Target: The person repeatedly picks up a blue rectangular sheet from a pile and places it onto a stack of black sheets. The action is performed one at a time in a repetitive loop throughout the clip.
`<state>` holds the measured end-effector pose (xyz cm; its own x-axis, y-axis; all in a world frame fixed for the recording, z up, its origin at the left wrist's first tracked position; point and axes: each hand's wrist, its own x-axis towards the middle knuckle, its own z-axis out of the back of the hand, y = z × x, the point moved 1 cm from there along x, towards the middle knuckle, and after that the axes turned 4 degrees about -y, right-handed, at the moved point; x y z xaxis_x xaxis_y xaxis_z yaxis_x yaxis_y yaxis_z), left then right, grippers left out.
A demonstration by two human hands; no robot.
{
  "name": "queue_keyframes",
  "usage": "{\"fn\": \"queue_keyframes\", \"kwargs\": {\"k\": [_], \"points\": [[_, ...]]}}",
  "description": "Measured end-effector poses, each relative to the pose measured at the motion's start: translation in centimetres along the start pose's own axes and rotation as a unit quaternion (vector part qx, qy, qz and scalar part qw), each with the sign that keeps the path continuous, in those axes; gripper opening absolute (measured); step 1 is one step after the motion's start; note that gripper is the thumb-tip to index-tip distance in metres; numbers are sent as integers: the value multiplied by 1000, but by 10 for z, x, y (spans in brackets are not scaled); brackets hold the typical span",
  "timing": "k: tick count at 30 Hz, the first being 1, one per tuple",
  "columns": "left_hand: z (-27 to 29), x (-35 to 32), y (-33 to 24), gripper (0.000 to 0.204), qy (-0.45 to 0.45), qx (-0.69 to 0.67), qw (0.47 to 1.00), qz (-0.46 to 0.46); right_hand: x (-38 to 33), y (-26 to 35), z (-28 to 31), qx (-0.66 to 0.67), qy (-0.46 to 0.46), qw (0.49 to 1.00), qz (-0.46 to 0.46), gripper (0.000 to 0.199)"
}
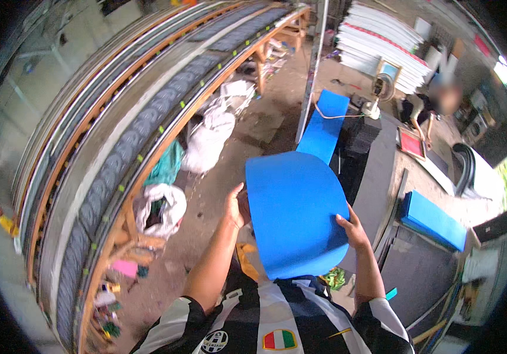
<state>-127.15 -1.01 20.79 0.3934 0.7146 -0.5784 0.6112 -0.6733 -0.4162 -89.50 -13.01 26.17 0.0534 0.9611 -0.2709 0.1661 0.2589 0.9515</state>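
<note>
A broad blue sheet [297, 218], seemingly foam, is held up in front of my chest. It bows in a curve, and its near edge lies against my striped shirt. My left hand [238, 207] grips the left edge, thumb up and fingers partly hidden behind the sheet. On the right edge my right hand [354, 229] is closed, its thumb on the near face and its fingers mostly out of sight. Just beyond the held sheet, a long blue strip [327, 121] lies by a dark stack [359, 147].
To the left runs a long wooden-framed table [147, 112] with dark patterned strips; white sacks [209, 138] stand beneath it. A metal post [312, 71] and fan [377, 94] are ahead. At right are a blue stack [433, 221] and a person [421, 115] bending over a red frame.
</note>
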Motion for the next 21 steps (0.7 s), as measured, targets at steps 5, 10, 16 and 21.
{"fn": "queue_keyframes", "kwargs": {"k": [5, 10, 16, 21], "points": [[-33, 71, -54, 70, 79, 217, 972, 53, -23, 20, -23, -4, -107, 994, -13, 84], [-42, 125, -36, 63, 120, 286, 935, 175, -61, 17, -41, 21, -174, 983, -48, 88], [-79, 163, 16, 53, 124, 174, 928, 304, -153, -125, -36, 183, -323, 925, -76, 74], [-81, 193, 28, 47, 108, 288, 905, 295, -132, -89, -83, 104, -398, 912, -11, 75]]}}
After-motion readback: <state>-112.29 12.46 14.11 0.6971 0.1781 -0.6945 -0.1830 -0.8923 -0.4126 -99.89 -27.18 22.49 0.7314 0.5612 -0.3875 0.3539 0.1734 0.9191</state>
